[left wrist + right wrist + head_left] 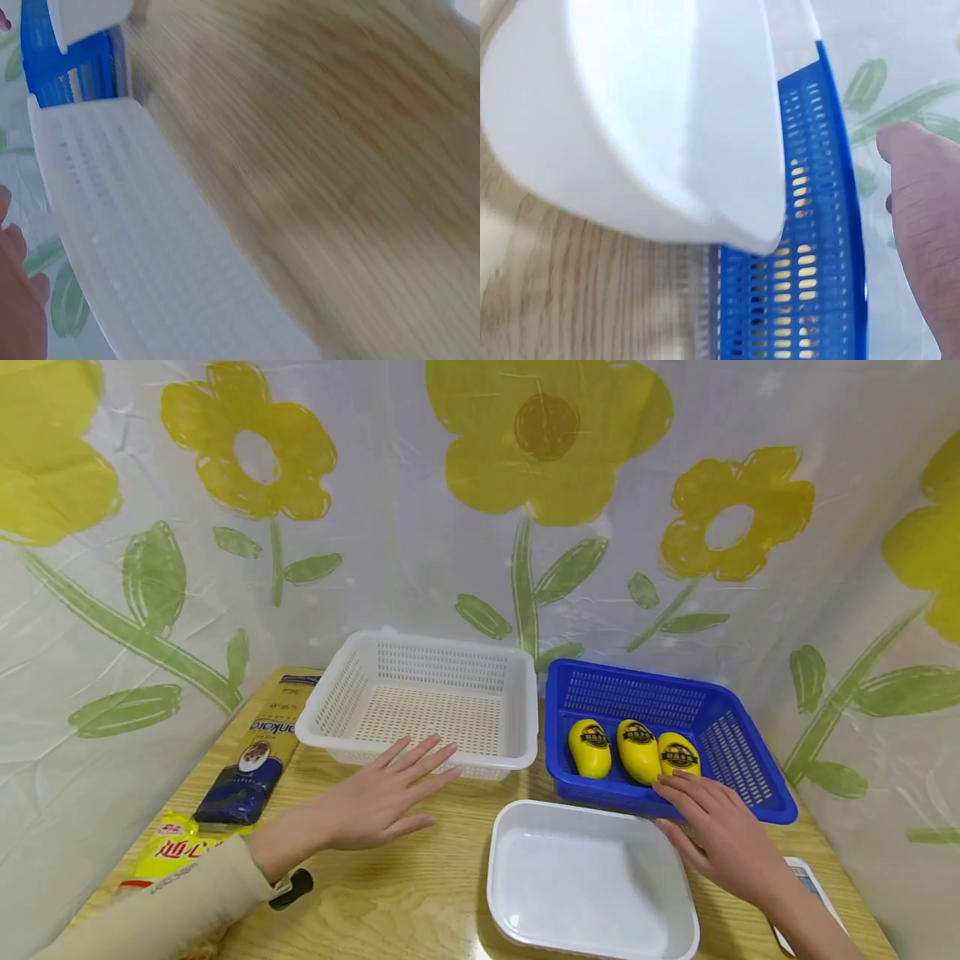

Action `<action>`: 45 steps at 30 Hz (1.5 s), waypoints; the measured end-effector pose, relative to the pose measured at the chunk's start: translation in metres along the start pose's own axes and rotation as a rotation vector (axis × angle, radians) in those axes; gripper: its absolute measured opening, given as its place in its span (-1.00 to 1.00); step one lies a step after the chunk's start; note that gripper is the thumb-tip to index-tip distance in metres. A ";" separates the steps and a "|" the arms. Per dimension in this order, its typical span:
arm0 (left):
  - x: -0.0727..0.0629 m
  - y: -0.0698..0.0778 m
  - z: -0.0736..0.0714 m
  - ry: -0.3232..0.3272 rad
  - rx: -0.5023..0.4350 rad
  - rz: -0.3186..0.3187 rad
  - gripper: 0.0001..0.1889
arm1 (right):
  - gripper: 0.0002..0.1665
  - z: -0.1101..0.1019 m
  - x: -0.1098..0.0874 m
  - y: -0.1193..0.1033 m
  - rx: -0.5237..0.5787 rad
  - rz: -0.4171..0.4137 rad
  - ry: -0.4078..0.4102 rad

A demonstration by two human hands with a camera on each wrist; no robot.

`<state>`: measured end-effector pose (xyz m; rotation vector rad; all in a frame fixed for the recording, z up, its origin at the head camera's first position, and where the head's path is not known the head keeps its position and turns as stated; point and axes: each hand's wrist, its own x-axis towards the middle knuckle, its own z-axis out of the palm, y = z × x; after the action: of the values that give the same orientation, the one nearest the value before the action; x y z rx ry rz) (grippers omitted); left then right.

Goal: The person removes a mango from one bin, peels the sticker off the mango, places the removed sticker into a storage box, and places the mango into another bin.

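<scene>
My left hand (371, 802) hovers with spread fingers at the front of the white slotted basket (330, 702), holding nothing. On the right stands a blue slotted basket (735, 760) containing three yellow mangoes with black labels: left mango (591, 760), middle mango (637, 756) and right mango (678, 750). My right hand (727, 843) reaches over the blue basket's front rim, fingertips by the right mango; whether they touch it I cannot tell. Its thumb is close to the corner of a white tray (585, 885). In the right wrist view, that hand (930, 225) shows only partly.
Along the left side lie a blue and gold packet (251, 768) and a yellow packet (176, 847). A black object (291, 889) pokes out by the left sleeve (187, 893). Beneath the right forearm is a white-edged flat object (813, 885). A flowered curtain (390, 552) encloses the table.
</scene>
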<state>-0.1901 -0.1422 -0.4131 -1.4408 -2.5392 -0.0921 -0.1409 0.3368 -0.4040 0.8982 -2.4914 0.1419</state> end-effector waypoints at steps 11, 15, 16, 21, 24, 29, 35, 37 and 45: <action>0.040 0.031 -0.006 0.102 -0.507 -0.217 -0.41 | -0.55 -0.010 0.020 -0.013 0.283 0.346 0.014; 0.051 0.037 -0.006 0.096 -0.545 -0.223 -0.42 | -0.55 -0.012 0.023 -0.013 0.321 0.393 0.025; 0.054 0.038 -0.005 0.096 -0.545 -0.220 -0.41 | -0.55 -0.012 0.024 -0.013 0.326 0.398 0.026; 0.064 0.044 -0.003 0.110 -0.566 -0.205 -0.42 | -0.57 -0.012 0.024 -0.010 0.327 0.408 0.069; 0.074 0.046 -0.002 0.116 -0.604 -0.216 -0.43 | -0.57 -0.014 0.024 -0.008 0.335 0.448 0.092; 0.101 0.047 -0.001 0.141 -0.619 -0.243 -0.47 | -0.48 -0.022 0.028 -0.006 0.406 0.645 0.040; 0.136 0.047 -0.005 0.134 -0.598 -0.243 -0.49 | -0.31 -0.027 0.030 0.007 0.555 0.914 0.034; 0.147 0.046 -0.007 0.125 -0.592 -0.243 -0.49 | -0.28 -0.028 0.025 0.013 0.604 1.025 0.083; 0.173 0.041 -0.008 0.094 -0.577 -0.227 -0.50 | -0.34 -0.024 -0.016 0.029 0.590 1.375 0.313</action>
<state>-0.2394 0.0236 -0.3691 -1.2547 -2.7064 -0.9723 -0.1387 0.3745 -0.3888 -0.7691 -2.2956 1.3483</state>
